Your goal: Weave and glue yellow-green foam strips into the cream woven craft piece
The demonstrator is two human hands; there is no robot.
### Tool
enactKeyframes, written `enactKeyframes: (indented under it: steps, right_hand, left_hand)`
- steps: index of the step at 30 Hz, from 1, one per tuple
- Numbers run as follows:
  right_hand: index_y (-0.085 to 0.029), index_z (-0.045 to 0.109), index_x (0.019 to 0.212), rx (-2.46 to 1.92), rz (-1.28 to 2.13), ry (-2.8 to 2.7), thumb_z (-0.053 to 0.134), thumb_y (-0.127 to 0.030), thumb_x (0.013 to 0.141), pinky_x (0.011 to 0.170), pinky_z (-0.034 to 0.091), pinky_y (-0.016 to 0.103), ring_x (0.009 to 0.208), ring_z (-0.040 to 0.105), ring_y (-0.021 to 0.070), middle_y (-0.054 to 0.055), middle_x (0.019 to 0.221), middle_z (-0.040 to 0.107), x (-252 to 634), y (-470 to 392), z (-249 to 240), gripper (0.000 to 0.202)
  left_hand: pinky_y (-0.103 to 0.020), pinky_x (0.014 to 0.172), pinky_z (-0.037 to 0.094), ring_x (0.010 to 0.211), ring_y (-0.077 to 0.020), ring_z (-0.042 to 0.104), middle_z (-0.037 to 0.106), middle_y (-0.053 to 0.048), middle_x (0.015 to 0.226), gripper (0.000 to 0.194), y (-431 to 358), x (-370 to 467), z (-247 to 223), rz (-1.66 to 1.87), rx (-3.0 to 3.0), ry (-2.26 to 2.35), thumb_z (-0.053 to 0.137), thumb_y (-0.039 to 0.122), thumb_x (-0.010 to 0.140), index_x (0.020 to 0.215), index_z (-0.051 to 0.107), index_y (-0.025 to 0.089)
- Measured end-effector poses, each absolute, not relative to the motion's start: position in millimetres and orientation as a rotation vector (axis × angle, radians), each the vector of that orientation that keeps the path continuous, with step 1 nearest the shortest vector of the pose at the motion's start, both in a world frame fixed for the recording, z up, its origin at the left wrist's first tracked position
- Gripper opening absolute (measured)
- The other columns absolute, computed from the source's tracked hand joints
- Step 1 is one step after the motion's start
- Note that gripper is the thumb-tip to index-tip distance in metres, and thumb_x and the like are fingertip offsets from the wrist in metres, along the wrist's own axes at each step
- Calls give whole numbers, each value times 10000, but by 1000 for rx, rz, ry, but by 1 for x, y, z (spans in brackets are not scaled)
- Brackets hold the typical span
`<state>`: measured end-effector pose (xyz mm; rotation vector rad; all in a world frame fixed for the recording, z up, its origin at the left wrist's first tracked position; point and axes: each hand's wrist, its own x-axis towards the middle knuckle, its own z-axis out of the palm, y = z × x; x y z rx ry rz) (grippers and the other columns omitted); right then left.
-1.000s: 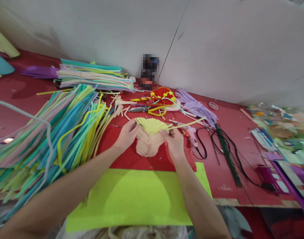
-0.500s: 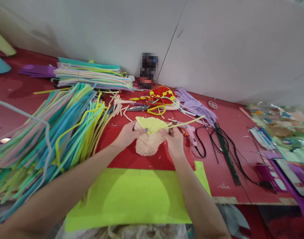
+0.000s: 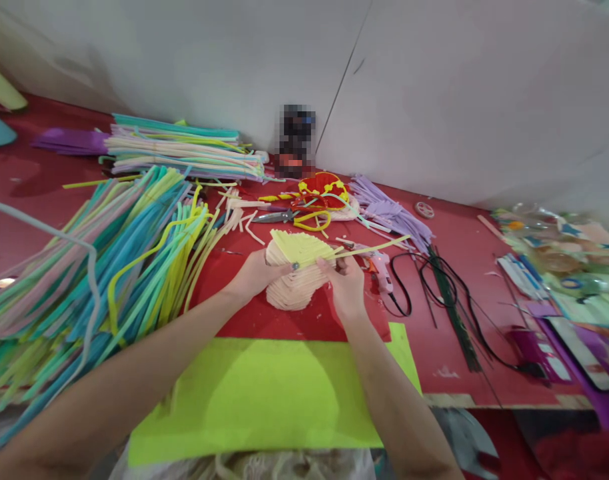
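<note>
A cream and pale yellow piece of folded pipe cleaners [image 3: 292, 287] is held above a red sheet [image 3: 237, 310]. My left hand [image 3: 259, 270] grips its left side, the thumb lying on top. On the right side my right hand [image 3: 345, 280] pinches the edge beside a pale yellow pipe cleaner [image 3: 379, 247] that sticks out to the right. The fingers behind the piece are partly hidden. Just beyond it lie scissors with yellow handles [image 3: 312, 220]. A pink glue gun [image 3: 383, 272] rests right of my right hand.
Loose coloured pipe cleaners [image 3: 134, 253] spread over the left side, with bundled ones [image 3: 179, 150] behind. Lilac pipe cleaners [image 3: 392, 210] lie at the back. Black cable [image 3: 472, 310], green stems [image 3: 452, 307] and a phone [image 3: 579, 353] are on the right. A lime-green sheet [image 3: 264, 400] covers the front edge.
The folded piece has tilted slightly between my hands, its lower part shifting a little left. Both hands keep their hold.
</note>
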<state>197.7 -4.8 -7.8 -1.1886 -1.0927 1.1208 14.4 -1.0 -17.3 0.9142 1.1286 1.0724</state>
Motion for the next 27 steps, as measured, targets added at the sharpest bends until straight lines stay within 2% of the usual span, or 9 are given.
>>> enactKeyframes:
  steps: [11, 18, 27]
  right_hand:
    - [-205, 694, 865, -1199, 1272, -1032, 743, -416, 707, 805, 517, 358, 808, 667, 198, 5, 839, 724, 200, -3, -15, 268]
    - [-188, 652, 689, -1274, 1171, -1072, 779, -405, 674, 607, 440, 267, 605, 546, 126, -34, 657, 632, 204, -3, -12, 252]
    - [-182, 684, 765, -1228, 1243, -1046, 784, -414, 658, 677, 468, 295, 654, 568, 146, -22, 683, 647, 203, -3, -15, 273]
  left_hand:
    - [-438, 966, 512, 1033, -284, 678, 730, -95, 1110, 533, -2, 15, -14, 1060, 875, 1077, 885, 350, 542, 1016, 722, 169]
    - [-454, 935, 528, 1005, -300, 686, 739, -111, 1074, 517, -2, 13, -20, 1082, 834, 1049, 885, 386, 548, 982, 731, 152]
    - [-424, 888, 551, 941, -274, 700, 752, -98, 1020, 520, -2, 15, -19, 1089, 796, 1057, 893, 388, 529, 958, 732, 142]
